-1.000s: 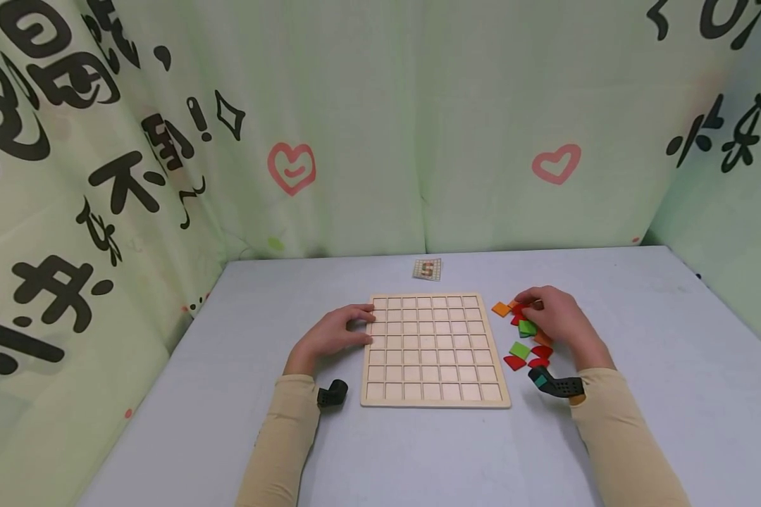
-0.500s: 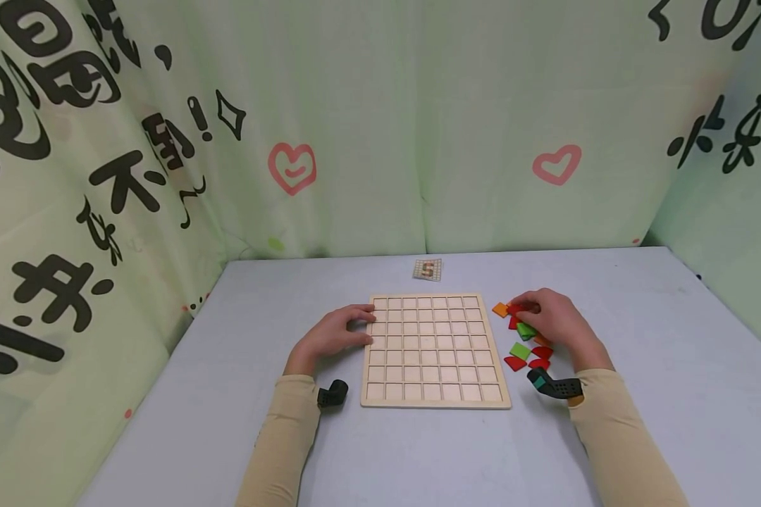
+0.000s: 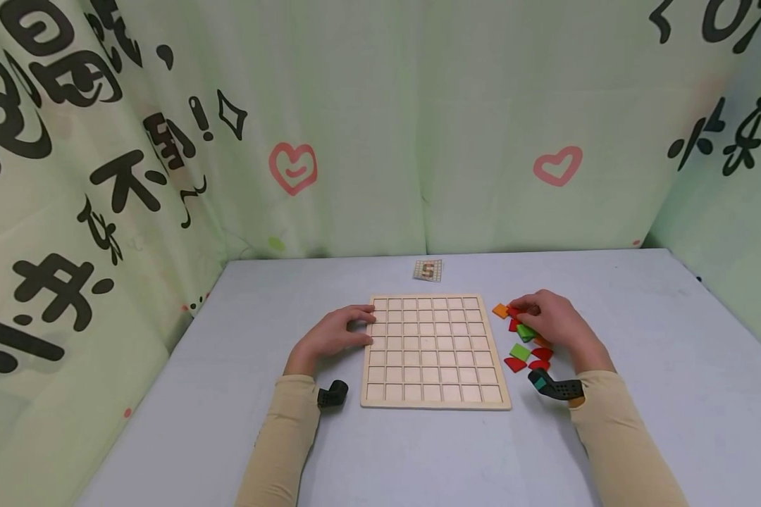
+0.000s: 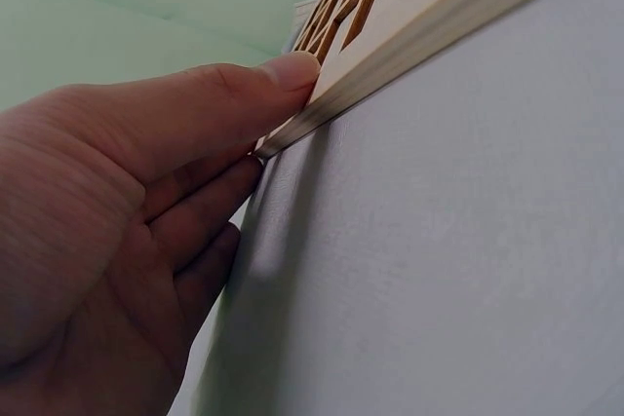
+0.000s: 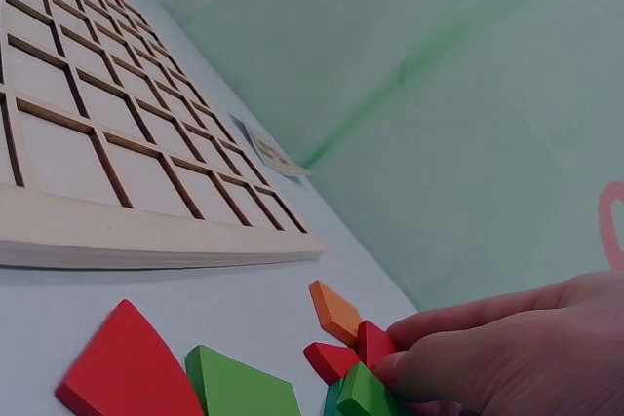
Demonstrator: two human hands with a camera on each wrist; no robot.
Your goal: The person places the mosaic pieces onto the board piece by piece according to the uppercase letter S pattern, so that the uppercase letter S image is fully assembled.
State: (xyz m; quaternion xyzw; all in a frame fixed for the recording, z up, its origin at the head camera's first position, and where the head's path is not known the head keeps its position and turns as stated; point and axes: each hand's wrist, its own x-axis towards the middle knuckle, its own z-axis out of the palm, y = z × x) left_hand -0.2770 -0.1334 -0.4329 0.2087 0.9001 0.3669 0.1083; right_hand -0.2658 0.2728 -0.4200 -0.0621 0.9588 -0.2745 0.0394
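Note:
A pale wooden grid board (image 3: 431, 404) lies flat on the table. My left hand (image 3: 336, 331) rests at its left edge; in the left wrist view the thumb (image 4: 292, 72) touches the rim, with the other fingers beside the edge. My right hand (image 3: 552, 317) is over a loose group of coloured pieces to the board's right. In the right wrist view its thumb and forefinger pinch a small red piece (image 5: 372, 344). Close by are another red piece (image 5: 330, 361), an orange piece (image 5: 334, 314) and a green piece (image 5: 366, 392), partly hidden by the hand.
A green piece (image 3: 520, 351) and several red pieces (image 3: 515, 364) lie nearer the front, right of the board. Behind the board is a small printed card (image 3: 428, 270). Green curtain (image 3: 368, 141) with black lettering surrounds the table (image 3: 228, 303).
My right hand has shifted slightly toward me, and the red pieces under its fingertips have moved a little. My left hand stays at the board's edge.

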